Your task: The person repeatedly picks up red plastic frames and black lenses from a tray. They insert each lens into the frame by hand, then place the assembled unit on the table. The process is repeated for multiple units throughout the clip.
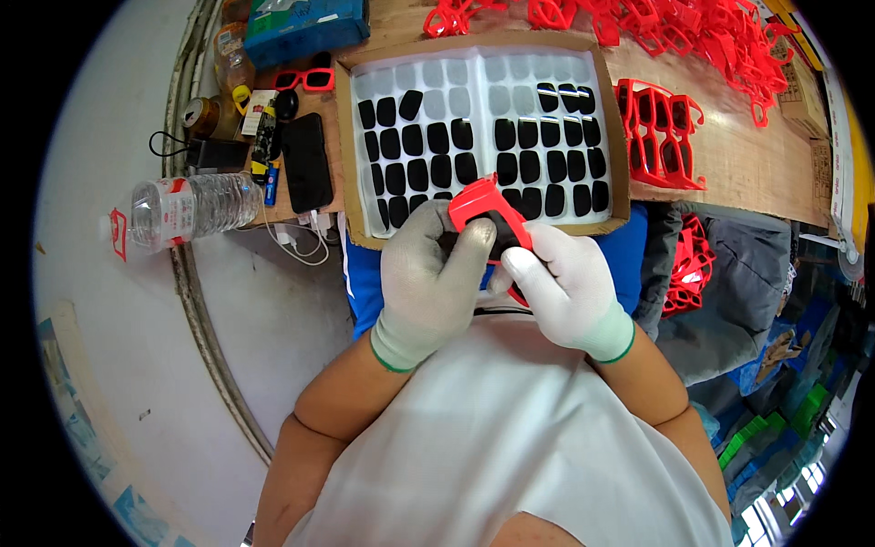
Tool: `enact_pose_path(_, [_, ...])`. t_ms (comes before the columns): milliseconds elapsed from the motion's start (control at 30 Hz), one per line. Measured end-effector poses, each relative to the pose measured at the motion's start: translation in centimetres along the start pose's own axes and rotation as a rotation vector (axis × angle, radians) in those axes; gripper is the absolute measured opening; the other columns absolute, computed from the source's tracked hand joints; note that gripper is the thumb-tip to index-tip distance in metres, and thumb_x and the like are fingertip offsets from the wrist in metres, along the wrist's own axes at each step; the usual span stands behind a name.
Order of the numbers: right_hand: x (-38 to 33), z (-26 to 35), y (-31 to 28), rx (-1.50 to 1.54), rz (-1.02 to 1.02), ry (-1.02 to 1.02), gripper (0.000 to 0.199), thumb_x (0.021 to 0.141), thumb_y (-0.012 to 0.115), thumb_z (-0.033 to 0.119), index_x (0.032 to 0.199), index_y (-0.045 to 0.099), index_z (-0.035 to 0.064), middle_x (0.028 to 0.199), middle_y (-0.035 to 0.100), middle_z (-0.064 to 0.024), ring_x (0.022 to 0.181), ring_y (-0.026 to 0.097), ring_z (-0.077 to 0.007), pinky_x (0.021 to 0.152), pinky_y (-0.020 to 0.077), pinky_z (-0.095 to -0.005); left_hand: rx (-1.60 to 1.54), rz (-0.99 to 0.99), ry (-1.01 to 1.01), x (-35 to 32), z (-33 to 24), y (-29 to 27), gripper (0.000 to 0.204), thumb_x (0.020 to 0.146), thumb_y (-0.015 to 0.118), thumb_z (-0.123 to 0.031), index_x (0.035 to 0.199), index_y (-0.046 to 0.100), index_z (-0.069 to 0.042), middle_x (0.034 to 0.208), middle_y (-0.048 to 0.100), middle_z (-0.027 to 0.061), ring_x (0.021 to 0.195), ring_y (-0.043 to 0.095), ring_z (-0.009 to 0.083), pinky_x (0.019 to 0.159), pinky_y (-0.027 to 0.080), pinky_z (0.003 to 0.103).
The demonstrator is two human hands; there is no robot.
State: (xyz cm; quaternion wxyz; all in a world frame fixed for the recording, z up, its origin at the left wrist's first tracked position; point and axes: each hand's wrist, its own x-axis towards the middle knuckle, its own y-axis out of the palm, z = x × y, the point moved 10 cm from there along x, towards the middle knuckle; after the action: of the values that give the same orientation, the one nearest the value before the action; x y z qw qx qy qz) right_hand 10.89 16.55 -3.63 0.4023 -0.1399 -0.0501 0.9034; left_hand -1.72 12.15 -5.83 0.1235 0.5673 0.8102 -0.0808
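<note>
Between my two gloved hands is a red sunglasses frame [474, 200] with a dark lens [510, 232] showing at its front. My left hand [428, 264] grips one side, its thumb pressed on the lens area. On the other side, my right hand [570, 287] pinches the frame with thumb and fingers. Part of the frame is hidden behind the fingers. Just beyond the hands lies a cardboard tray [622, 173] lined with white sheet, where dark lenses [529, 134] sit in rows. Several pockets at its far side show no dark lens.
Red frames [674, 32] are heaped at the far right, with a row of red sunglasses [658, 132] nearer. More frames [690, 264] hang low at right. To the left are a phone [307, 162], a water bottle [182, 210], a cable [314, 244], a can [200, 114] and a blue box [305, 30].
</note>
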Motion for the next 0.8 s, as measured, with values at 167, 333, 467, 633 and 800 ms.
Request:
enact_pose_path(167, [-0.6, -1.2, 0.4, 0.257, 0.097, 0.056, 0.018, 0.1, 0.052, 0.012, 0.098, 0.064, -0.0012, 0.075, 0.068, -0.0071, 0.068, 0.066, -0.0166, 0.067, 0.0527, -0.0295, -0.2, 0.17, -0.048, -0.2, -0.7, 0.7, 0.008, 0.095, 0.06, -0.006, 0.096, 0.063, 0.001, 0.083, 0.065, 0.0022, 0.073, 0.054, 0.0041, 0.064, 0.045, 0.023])
enact_pose_path(333, [-0.5, -0.9, 0.7, 0.301, 0.151, 0.057, 0.019, 0.099, 0.051, 0.011, 0.101, 0.065, -0.0012, 0.077, 0.069, -0.0068, 0.07, 0.066, -0.0141, 0.069, 0.0532, -0.028, -0.156, 0.21, -0.053, -0.6, -1.4, 0.4, 0.009, 0.095, 0.06, -0.005, 0.098, 0.063, 0.003, 0.086, 0.065, 0.0043, 0.075, 0.057, 0.0047, 0.064, 0.048, 0.022])
enact_pose_path(467, [-0.7, 0.1, 0.6, 0.266, 0.15, 0.008, 0.017, 0.099, 0.05, 0.011, 0.096, 0.064, 0.0006, 0.073, 0.068, -0.0048, 0.065, 0.064, -0.0135, 0.066, 0.0526, -0.0275, -0.188, 0.177, -0.043, -1.1, -2.3, 0.5, 0.008, 0.095, 0.059, -0.003, 0.098, 0.063, 0.003, 0.088, 0.067, 0.0072, 0.074, 0.06, 0.0068, 0.063, 0.05, 0.023])
enact_pose_path(633, [-0.7, 1.2, 0.9, 0.221, 0.159, 0.014, 0.017, 0.098, 0.052, 0.012, 0.087, 0.061, 0.0025, 0.064, 0.063, -0.0034, 0.057, 0.06, -0.0139, 0.06, 0.0508, -0.0275, -0.515, 0.301, -0.097, -1.1, -3.6, 1.4, 0.009, 0.093, 0.056, 0.004, 0.098, 0.063, 0.004, 0.09, 0.068, 0.01, 0.074, 0.064, 0.0115, 0.065, 0.053, 0.026])
enact_pose_path(800, [-0.2, 1.7, 1.4, 0.28, 0.168, -0.035, 0.018, 0.097, 0.054, 0.012, 0.084, 0.061, 0.0011, 0.061, 0.061, -0.0041, 0.054, 0.059, -0.0131, 0.055, 0.0488, -0.0283, -0.416, 0.262, -0.091, -1.0, -2.9, 0.1, 0.009, 0.089, 0.063, -0.003, 0.096, 0.064, 0.003, 0.077, 0.065, 0.0057, 0.06, 0.056, 0.0074, 0.052, 0.043, 0.022])
